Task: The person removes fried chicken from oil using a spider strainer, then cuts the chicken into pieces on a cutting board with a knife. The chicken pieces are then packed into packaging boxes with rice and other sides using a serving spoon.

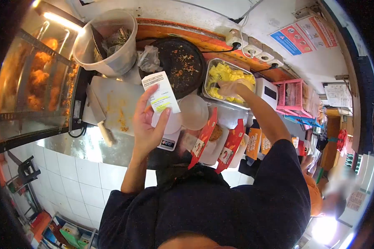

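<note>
My left hand [150, 124] pinches a white printed slip [162, 96] with yellow-marked lines, held above a small scale [169, 140]. Over at the metal tray [206, 88] of yellow food pieces [224, 73], my right hand [232, 89] reaches in, seemingly in a clear glove. Its fingers are down among the pieces, and whether they grip any is hidden. Two red-edged open boxes [204, 137] [232, 145] lie side by side nearer my body, with brown food visible in one. A round translucent lid or dish [194, 112] lies between slip and tray.
A knife [96, 106] rests by a cutting board [112, 103]. Behind are a plastic bucket [126, 62] and a dark round pan [183, 54]. A lit fried-food cabinet [33, 83] stands left. Pink baskets [293, 97] and another person [313, 195] are right.
</note>
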A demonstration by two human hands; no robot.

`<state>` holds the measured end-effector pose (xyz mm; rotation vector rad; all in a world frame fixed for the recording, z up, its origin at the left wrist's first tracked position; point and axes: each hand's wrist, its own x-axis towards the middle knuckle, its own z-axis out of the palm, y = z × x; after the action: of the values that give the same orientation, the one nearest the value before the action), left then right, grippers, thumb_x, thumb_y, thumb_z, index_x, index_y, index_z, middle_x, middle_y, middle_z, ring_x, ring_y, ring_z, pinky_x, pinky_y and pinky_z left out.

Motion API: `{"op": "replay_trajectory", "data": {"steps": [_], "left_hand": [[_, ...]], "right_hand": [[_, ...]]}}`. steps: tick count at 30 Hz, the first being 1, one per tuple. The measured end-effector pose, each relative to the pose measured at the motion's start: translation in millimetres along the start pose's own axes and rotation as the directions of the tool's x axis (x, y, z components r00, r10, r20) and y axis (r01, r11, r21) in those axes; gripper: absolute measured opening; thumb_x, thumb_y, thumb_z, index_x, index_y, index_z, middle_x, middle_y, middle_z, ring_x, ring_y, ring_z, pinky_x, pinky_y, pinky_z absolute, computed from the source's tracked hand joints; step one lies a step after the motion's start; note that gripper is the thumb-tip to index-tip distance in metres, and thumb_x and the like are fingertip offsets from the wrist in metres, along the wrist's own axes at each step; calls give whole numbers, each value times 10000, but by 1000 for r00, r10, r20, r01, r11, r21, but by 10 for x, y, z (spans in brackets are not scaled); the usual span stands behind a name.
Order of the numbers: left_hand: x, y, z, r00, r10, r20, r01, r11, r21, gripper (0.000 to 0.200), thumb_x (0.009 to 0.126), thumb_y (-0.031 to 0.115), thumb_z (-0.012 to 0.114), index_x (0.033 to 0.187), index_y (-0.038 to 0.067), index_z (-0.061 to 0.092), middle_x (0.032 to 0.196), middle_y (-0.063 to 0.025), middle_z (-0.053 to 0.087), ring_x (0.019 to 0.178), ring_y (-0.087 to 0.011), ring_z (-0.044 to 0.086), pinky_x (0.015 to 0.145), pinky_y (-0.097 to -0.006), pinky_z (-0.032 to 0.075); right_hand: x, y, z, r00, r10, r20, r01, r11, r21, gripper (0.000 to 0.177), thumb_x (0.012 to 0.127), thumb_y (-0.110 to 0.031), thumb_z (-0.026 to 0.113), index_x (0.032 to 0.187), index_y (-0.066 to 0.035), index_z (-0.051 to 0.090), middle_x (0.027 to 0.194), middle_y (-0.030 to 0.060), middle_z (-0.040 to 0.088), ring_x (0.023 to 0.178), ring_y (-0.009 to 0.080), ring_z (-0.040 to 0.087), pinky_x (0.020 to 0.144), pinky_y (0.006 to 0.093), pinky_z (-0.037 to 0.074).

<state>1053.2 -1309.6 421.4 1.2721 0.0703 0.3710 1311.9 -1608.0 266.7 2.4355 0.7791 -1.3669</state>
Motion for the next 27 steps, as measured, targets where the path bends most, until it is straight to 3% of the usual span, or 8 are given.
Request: {"op": "replay_trajectory", "data": {"steps": [2, 5, 16, 20, 22, 23, 25, 27], "left_hand": [[-34, 19, -68, 1000, -9, -5, 9, 1000, 18, 579, 839, -86, 577, 1369, -25, 352, 1318, -140, 468, 1148, -189, 519, 969, -310, 428], [-85, 3, -80, 999, -37, -4, 37, 999, 26, 590, 839, -87, 576, 1378, -11, 347, 1332, -139, 458, 1158, -180, 506, 970, -305, 422], [-329, 38, 26, 998, -64, -29, 66, 994, 92, 582, 844, -73, 580, 1374, -18, 346, 1282, -145, 500, 1136, -187, 524, 954, -295, 424], [-394, 49, 17, 996, -53, -65, 61, 989, 132, 578, 841, -68, 591, 1368, -14, 361, 1298, -136, 488, 1135, -181, 521, 956, -298, 423], [-411, 67, 45, 995, -65, -70, 73, 990, 120, 576, 840, -66, 594, 1366, -12, 366, 1302, -133, 486, 1133, -179, 522, 956, -298, 424], [-425, 79, 66, 996, -59, -61, 66, 991, 120, 580, 841, -67, 593, 1369, -10, 362, 1301, -133, 486, 1131, -178, 523, 955, -298, 424], [-469, 94, 140, 998, -56, -35, 60, 992, 114, 583, 841, -68, 593, 1372, -8, 358, 1301, -133, 486, 1128, -177, 524, 954, -298, 425], [-507, 96, 249, 1000, -15, -20, 17, 994, 112, 588, 844, -77, 585, 1378, -6, 350, 1303, -126, 486, 1124, -172, 526, 947, -293, 428]], "right_hand": [[-504, -168, -99, 958, 3, -286, 68, 969, 236, 635, 805, -365, 600, 1247, 57, 429, 993, 275, 634, 925, 392, 632, 780, 453, 493], [-482, -159, 180, 872, -194, -449, 235, 971, 35, 700, 772, -459, 658, 1201, 58, 461, 1009, 283, 619, 950, 392, 614, 815, 450, 480], [-628, 19, 132, 854, -89, -512, 251, 934, 255, 686, 794, -571, 624, 1082, 48, 553, 955, 268, 628, 906, 387, 615, 805, 442, 469], [-863, -94, -24, 943, 256, -214, -84, 802, 591, 538, 852, -476, 594, 1031, 31, 576, 900, 181, 621, 792, 270, 598, 698, 406, 475], [-855, 16, 74, 983, 168, -80, 10, 382, 924, 330, 882, -406, 597, 814, -91, 525, 621, 25, 486, 513, 136, 440, 455, 320, 356], [-923, -6, 112, 981, 173, -82, 11, 375, 927, 330, 882, -406, 597, 814, -91, 525, 621, 25, 486, 513, 136, 440, 455, 320, 356], [-1090, -60, 209, 960, 163, -228, 241, -69, 968, 343, 909, -352, 588, 693, -165, 398, 523, -71, 305, 425, 59, 254, 392, 261, 181], [-1375, -62, 255, 941, 203, -270, 303, -154, 941, 340, 912, -333, 592, 695, -168, 388, 534, -72, 313, 429, 56, 260, 391, 252, 183]]}}
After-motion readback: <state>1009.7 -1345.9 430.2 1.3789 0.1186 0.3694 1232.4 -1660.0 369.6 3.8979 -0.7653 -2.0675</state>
